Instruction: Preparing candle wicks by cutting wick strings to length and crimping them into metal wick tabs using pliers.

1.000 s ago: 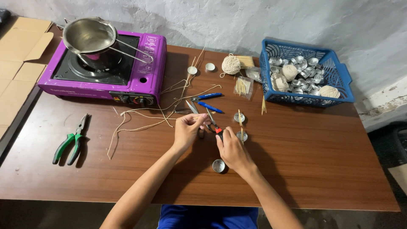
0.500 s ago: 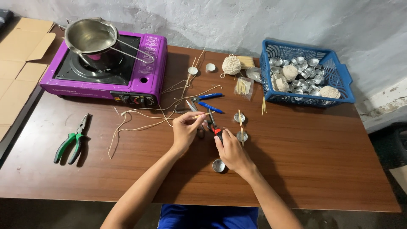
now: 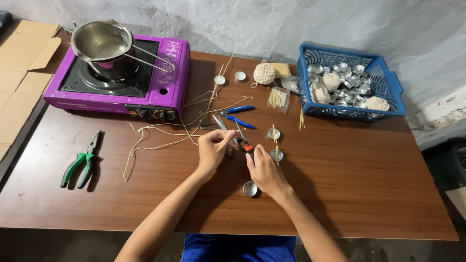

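Left hand (image 3: 212,148): fingers pinch a pale wick strand (image 3: 228,134), raised slightly since a second ago.
Right hand (image 3: 262,167): fingers closed on red-handled tool (image 3: 246,145), mid-worktop (image 3: 369,179), unmoved.
Tin cup (image 3: 250,188): near right wrist.

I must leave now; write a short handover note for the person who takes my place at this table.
Left hand: raised slightly, fingertips pinching a thin wick piece.
Right hand: on the table, gripping a small red-handled tool.
Nearby: an empty metal cup beside the right wrist; two cups with sticks laid across them just past the right hand; blue-handled scissors; loose wick lengths near the stove.
Done: two cups fitted with sticks.
Left: the near cup is empty; many cups remain in the basket.
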